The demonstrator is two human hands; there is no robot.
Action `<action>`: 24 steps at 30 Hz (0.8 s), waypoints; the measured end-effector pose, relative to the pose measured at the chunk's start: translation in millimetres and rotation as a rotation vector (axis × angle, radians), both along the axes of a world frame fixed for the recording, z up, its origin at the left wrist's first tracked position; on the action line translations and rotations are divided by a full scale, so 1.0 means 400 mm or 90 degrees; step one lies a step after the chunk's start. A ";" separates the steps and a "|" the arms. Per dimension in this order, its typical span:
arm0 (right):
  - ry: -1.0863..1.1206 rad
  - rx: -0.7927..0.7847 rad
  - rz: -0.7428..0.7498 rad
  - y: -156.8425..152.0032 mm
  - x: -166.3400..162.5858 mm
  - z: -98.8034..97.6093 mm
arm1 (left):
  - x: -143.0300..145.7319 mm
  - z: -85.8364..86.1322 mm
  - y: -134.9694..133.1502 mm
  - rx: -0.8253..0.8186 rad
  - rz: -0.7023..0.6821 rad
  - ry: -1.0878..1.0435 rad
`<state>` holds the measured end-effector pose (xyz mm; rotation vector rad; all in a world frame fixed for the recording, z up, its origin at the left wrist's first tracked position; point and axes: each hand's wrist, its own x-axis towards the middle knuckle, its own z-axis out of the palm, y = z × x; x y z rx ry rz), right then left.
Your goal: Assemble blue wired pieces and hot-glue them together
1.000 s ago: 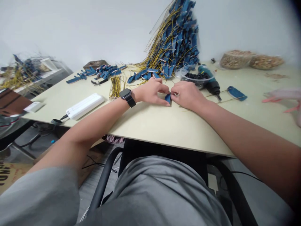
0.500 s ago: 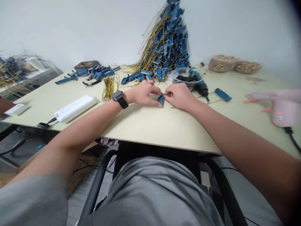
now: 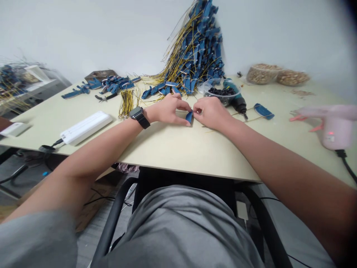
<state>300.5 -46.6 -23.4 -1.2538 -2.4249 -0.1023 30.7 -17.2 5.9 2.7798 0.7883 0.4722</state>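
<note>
My left hand point(image 3: 169, 108), with a black watch point(image 3: 138, 114) on its wrist, and my right hand point(image 3: 209, 111) meet at the middle of the pale table point(image 3: 178, 149). Both pinch a small blue piece point(image 3: 189, 117) held between their fingertips, its lower end near the tabletop. A thin yellow wire point(image 3: 223, 124) runs out to the right from under my right hand. Behind my hands a tall heap of blue pieces on yellow wires point(image 3: 195, 48) leans against the wall.
A clear bowl of dark bits point(image 3: 220, 90) and a teal power tool point(image 3: 237, 98) lie just behind my right hand. A pink glue gun point(image 3: 333, 124) stands at the right. A white power strip point(image 3: 85, 127), wire bundle point(image 3: 126, 102) and loose blue pieces point(image 3: 111, 83) lie left.
The view has shifted left and settled, bringing the pink glue gun into sight. My hands stay together, pinching the same blue piece with small finger movements.
</note>
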 end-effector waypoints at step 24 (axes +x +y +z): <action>0.016 -0.009 0.000 -0.001 0.011 0.005 | -0.009 -0.014 -0.010 0.020 0.081 -0.113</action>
